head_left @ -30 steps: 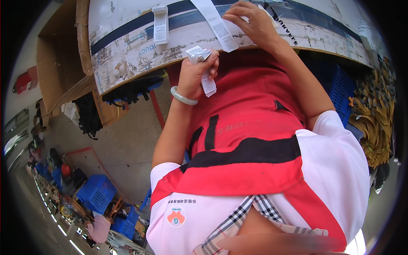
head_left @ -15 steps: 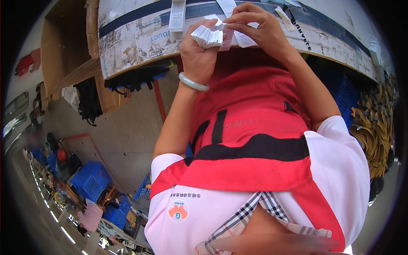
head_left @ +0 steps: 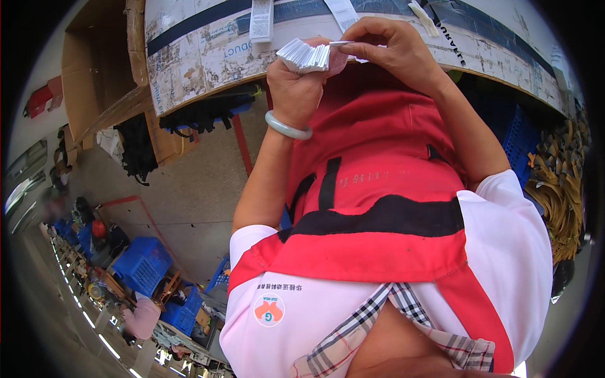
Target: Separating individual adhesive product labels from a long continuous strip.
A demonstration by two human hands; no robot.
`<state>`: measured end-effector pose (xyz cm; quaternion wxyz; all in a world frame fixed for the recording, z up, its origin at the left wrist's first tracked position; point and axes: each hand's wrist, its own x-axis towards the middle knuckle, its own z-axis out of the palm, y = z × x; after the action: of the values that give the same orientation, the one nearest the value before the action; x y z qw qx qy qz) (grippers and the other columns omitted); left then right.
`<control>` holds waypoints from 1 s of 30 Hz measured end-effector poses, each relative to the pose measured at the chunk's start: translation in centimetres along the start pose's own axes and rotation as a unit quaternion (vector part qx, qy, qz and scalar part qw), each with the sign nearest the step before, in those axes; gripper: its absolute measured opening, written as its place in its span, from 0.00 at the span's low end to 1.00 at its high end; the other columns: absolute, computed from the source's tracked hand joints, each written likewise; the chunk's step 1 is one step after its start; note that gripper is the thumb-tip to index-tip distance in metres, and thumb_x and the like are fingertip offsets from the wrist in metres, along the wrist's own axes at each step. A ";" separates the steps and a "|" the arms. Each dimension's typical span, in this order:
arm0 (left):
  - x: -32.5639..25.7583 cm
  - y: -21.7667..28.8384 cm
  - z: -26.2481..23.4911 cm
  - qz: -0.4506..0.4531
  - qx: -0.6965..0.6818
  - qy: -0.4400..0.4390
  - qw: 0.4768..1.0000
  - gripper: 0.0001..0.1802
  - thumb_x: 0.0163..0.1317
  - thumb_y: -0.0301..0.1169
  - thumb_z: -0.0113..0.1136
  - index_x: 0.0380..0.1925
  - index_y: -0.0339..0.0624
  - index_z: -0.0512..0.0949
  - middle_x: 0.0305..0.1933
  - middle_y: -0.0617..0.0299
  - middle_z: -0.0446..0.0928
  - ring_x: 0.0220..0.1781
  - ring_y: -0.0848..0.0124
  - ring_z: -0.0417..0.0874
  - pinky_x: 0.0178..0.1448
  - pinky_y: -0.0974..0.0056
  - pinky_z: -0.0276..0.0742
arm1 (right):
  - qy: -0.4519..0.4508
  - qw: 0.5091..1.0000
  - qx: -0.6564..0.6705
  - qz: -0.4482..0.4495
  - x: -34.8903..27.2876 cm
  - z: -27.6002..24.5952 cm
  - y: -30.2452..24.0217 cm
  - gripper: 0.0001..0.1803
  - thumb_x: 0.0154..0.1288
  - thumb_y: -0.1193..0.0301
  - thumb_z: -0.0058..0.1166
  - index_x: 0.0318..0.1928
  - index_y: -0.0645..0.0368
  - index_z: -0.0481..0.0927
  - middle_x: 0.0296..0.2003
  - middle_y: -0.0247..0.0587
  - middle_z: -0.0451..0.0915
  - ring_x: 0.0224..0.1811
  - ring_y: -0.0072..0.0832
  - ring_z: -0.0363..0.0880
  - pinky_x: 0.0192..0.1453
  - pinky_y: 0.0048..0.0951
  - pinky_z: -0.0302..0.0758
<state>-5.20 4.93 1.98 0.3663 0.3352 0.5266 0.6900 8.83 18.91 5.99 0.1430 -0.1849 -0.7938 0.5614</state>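
Observation:
A thick bundle of folded white paper labels (head_left: pixel 304 57) is clasped in my left hand (head_left: pixel 296 91), its folded edges fanned upward. Between thumb and index finger, my right hand (head_left: pixel 406 53) pinches a thin white label (head_left: pixel 341 43) right beside that bundle. Whether this label is still joined to the bundle I cannot tell. Below it, a pale pinkish translucent piece (head_left: pixel 337 63) shows by my left fingers. Both hands are over the near edge of a cardboard-covered table (head_left: pixel 201 69). A stack of printed white labels (head_left: pixel 261 22) lies on the table beyond my left hand.
Another printed label strip (head_left: pixel 342 14) and a crumpled whitish strip (head_left: pixel 423 19) lie farther back. An open cardboard box (head_left: pixel 104 69) stands to the left. Black straps (head_left: pixel 135 148) hang below it. Blue crates (head_left: pixel 144 264) and yellowish-brown strips (head_left: pixel 558 195) flank me.
My right hand has come slightly lower and to the right, its fingers more closed around the label. The label now appears edge-on. My left hand keeps the bundle in nearly the same place.

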 end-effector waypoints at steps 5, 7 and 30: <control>0.0 -0.3 -0.1 0.009 -0.006 -0.010 1.000 0.08 0.59 0.22 0.65 0.39 0.35 0.82 0.28 0.66 0.80 0.27 0.81 0.76 0.29 0.75 0.71 | -0.002 1.000 0.006 0.002 0.0 0.2 -0.5 0.09 0.65 0.71 0.59 0.41 0.63 0.81 0.35 0.32 0.80 0.38 0.17 0.77 0.47 0.19 0.76; -0.1 -0.3 -0.1 0.022 0.006 -0.015 1.000 0.07 0.61 0.25 0.65 0.38 0.36 0.82 0.26 0.67 0.79 0.25 0.82 0.76 0.28 0.76 0.69 | -0.009 0.999 0.031 0.014 0.1 0.1 -0.6 0.09 0.65 0.71 0.59 0.41 0.64 0.81 0.35 0.32 0.80 0.38 0.16 0.77 0.47 0.19 0.75; 0.1 -0.9 -0.6 -0.279 -0.283 -0.090 0.913 0.15 0.63 0.27 0.61 0.49 0.33 0.75 0.37 0.56 0.80 0.39 0.63 0.85 0.43 0.60 0.85 | 0.166 0.918 -0.330 -0.145 4.6 -1.4 4.6 0.06 0.57 0.72 0.64 0.35 0.57 0.86 0.36 0.42 0.77 0.39 0.38 0.77 0.42 0.33 0.75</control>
<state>-5.61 4.94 0.99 0.6694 0.1179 0.3462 0.6467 5.96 23.51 2.18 0.2837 -0.1953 -0.9169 0.2015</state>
